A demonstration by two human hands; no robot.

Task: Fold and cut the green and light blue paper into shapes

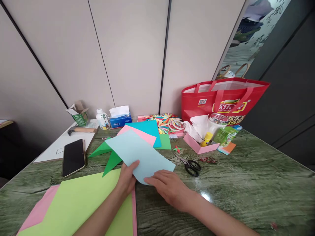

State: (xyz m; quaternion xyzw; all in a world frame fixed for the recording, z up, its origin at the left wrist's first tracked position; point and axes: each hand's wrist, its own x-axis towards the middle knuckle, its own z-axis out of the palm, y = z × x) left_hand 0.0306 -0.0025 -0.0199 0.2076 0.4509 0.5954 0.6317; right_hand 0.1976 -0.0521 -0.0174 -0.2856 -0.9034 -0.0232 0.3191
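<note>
A light blue sheet of paper (140,150) is held in both hands, its near edge curling up slightly. My left hand (128,175) grips the sheet's near left edge, thumb on top and fingers underneath. At the near right, my right hand (168,185) has its thumb and bent fingers closed on the same sheet. Beneath my left arm lies a large yellow-green sheet (81,200) over a pink sheet (39,206). Behind the held paper are a pink sheet (144,136), a teal sheet (150,127) and folded green paper (102,149).
Black-handled scissors (190,165) lie right of the paper. A phone (73,158) and a hammer (82,129) are at left. A pink paper tray (201,149) with a yellow glue stick (206,139) sits before a red bag (197,105). A tissue pack (120,121) stands by the wall.
</note>
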